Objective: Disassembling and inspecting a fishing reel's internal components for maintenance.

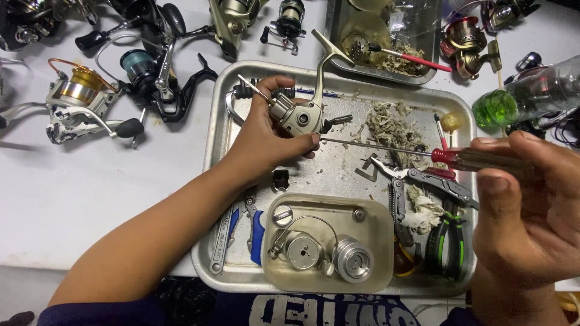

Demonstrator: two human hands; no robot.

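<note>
The left hand (266, 142) is clamped around a stripped silver reel body (300, 116), holding it up off the metal tray (220, 121) with its foot pointing toward the far side, so the open side faces right, where the tool can get at it. The right hand (528, 208) is closed on the clear handle of a red-collared screwdriver (459, 158), whose long thin shaft runs level to the left until its tip sits at the thumb, just under the reel body. The left forearm reaches in diagonally from the near left, wrist bent back; the right hand is at the near right edge, fingers curled, thumb along the handle. Loose parts lie in a small tin (374, 271) at the near side of the tray, likely to keep them from rolling off. Pliers (417, 181) and wadded tissue (423, 208) sit to the right, within easy reach. Whole reels (84, 102) crowd the bench (72, 199) at the far left.
</note>
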